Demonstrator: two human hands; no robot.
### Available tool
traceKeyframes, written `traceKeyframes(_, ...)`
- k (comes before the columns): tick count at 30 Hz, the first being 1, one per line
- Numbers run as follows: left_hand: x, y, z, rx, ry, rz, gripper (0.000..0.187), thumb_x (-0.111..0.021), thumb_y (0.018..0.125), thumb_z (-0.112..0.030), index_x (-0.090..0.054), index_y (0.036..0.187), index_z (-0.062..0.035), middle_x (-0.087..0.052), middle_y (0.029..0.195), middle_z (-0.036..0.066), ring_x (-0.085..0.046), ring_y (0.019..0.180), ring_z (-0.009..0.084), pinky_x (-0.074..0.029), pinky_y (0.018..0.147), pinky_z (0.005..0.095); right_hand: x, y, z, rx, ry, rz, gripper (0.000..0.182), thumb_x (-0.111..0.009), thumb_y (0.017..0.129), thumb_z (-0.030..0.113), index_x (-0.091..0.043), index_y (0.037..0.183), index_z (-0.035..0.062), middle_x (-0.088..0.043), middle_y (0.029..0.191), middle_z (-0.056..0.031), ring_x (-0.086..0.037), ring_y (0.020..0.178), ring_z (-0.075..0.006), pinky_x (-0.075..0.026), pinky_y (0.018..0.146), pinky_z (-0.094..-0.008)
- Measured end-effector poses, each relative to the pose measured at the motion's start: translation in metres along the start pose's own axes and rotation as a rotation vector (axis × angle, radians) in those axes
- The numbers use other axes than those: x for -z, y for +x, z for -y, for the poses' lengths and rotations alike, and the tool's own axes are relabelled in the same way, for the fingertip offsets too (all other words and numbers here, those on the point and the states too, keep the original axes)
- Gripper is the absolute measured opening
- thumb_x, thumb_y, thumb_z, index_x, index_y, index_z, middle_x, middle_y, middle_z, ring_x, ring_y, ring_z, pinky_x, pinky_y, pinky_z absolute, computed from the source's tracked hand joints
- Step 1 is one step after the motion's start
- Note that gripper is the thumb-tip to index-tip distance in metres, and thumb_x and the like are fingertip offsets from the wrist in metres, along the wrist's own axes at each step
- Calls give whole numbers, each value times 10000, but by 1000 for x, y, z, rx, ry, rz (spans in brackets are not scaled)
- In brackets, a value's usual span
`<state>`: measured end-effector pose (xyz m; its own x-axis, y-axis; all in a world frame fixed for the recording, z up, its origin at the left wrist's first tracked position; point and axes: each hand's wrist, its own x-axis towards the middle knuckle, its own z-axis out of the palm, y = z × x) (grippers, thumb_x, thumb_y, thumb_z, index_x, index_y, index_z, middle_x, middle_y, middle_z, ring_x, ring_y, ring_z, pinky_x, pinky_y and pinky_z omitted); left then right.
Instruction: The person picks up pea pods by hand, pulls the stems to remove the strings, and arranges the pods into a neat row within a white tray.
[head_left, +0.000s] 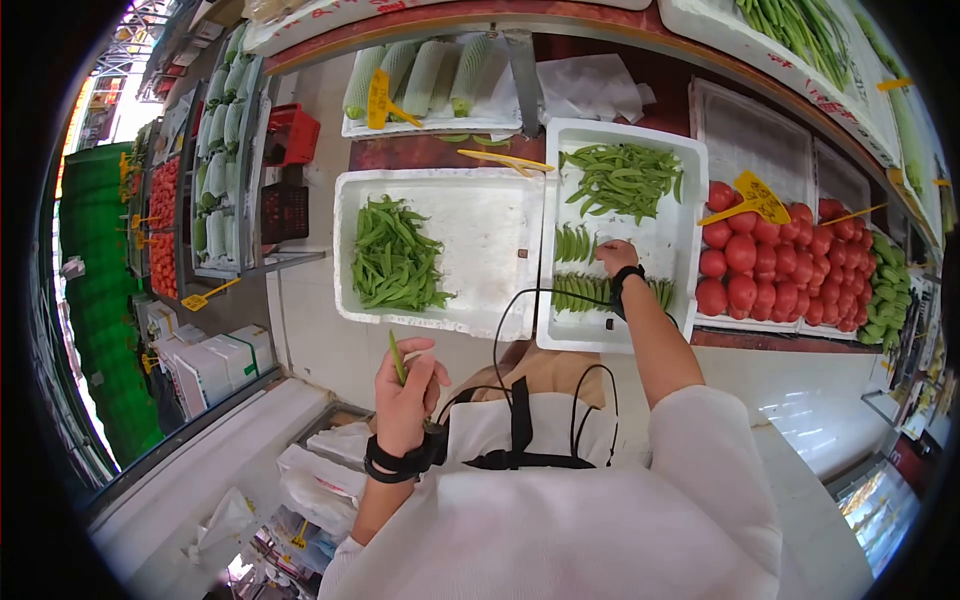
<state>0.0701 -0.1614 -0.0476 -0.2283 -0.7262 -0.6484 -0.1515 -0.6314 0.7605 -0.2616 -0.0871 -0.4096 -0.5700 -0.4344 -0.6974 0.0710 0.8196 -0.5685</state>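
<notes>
My left hand [408,390] is raised in front of the left white foam box [480,210], its fingers closed round a green pea pod [397,357] that points upward. A loose heap of green pods [395,255] lies in that box's left part. My right hand [619,257] is inside the right foam box [625,341], at the right end of a short row of pods [575,243]; its fingers are pressed together, and what they hold is too small to make out. Nearer to me lies a longer row of pods [580,293], partly behind a black cable. Another heap of pods [625,178] fills the box's far part.
Tomatoes [765,262] stand right of the boxes, with green vegetables [885,295] beyond. Wrapped pale green gourds [425,78] lie behind, below an overhead shelf edge. Red baskets [292,135] stand to the left. A black cable [507,320] hangs before the right box.
</notes>
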Motion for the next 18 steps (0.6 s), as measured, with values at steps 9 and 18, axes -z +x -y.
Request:
traceKeyframes(9,-14,7,6,47,30,-32,232,-424,980,-227,-524,1073,-39,-592,703,65,-384,440,44,-254,380,178,-19,13,-6,19,-98,-114,197,-688,736,234,-722,855,80,-704,828,-100,-669,766,-247,-528,728,-364)
traceKeyframes(18,-20,7,8,23,57,-32,409,-321,994,-380,-537,1024,-34,-565,685,65,-378,442,70,-240,386,198,-27,21,-18,11,-126,-173,214,-721,727,263,-721,842,82,-696,771,-80,-657,706,-230,-519,678,-357)
